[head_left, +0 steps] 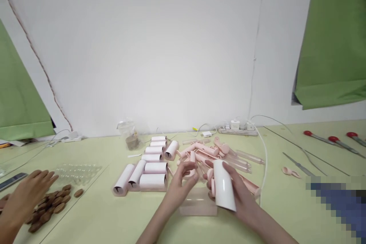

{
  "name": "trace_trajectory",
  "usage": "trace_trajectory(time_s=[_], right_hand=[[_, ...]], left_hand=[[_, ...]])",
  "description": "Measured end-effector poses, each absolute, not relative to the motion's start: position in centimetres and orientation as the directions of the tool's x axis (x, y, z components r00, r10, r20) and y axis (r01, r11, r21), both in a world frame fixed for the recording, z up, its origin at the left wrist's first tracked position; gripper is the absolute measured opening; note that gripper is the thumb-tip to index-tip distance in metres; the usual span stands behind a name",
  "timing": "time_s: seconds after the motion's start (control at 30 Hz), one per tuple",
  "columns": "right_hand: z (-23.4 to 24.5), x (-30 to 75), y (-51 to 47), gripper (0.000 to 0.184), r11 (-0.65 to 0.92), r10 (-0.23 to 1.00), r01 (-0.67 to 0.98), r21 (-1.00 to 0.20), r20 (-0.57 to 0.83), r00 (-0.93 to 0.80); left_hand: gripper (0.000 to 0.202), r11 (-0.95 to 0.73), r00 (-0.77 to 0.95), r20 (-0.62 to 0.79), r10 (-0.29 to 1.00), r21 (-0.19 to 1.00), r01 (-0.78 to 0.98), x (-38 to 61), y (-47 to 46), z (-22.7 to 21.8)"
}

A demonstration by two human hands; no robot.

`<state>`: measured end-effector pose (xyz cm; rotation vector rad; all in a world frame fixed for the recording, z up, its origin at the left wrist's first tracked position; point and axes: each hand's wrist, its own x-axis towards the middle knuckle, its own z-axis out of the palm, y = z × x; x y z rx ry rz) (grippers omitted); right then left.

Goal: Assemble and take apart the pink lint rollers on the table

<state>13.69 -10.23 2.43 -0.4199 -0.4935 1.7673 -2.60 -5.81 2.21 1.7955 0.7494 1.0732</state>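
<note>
My right hand (240,194) is wrapped round a white paper roll (224,185), held upright just above the table. My left hand (183,179) is beside it to the left, fingers curled in a pinch on a small pink plastic part (192,160). Just behind both hands lies a heap of pink plastic handles (210,150). A clear plastic cover (197,202) lies on the table under the hands. To the left, several white rolls (153,167) lie in rows on the pale green table (100,213).
Another person's hand (27,194) rests at the far left over a pile of brown discs (53,204), beside clear tubes (76,171). A power strip (237,129) and cables run along the wall. Red-handled tools (331,141) lie at the right. A blurred patch covers the lower right.
</note>
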Motion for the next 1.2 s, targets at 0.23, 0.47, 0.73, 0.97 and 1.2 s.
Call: trace_trajectory(time_s=[0.23,0.47,0.73,0.97,1.2], right_hand=[[1.9,12.9,-10.9,0.023,-0.167,0.986,-0.764,-0.623,-0.095,-0.138],[1.3,12.7,-10.8,0.03,-0.253,0.966,-0.679,-0.689,-0.221,-0.136],[1.0,11.3,-11.9,0.035,-0.389,0.915,-0.469,-0.793,-0.274,-0.296],[0.2,11.1,-11.4,0.056,-0.376,0.886,-0.354,-0.856,-0.22,-0.408],[-0.1,10.4,-11.6,0.053,-0.419,0.877,-0.442,-0.793,-0.228,-0.422]], left_hand=[[0.031,-0.167,0.522,0.214,0.826,0.977,-0.137,0.8,-6.0,1.8],[0.026,0.044,0.291,0.115,0.95,0.871,-0.489,-0.7,-5.2,0.9],[0.022,0.13,0.323,0.077,0.943,0.81,-0.572,-0.9,-5.2,0.2],[0.035,0.242,0.53,-0.021,0.848,0.904,-0.352,0.0,-7.5,1.1],[0.041,0.083,0.423,0.027,0.906,0.968,-0.238,0.1,-8.4,1.4]])
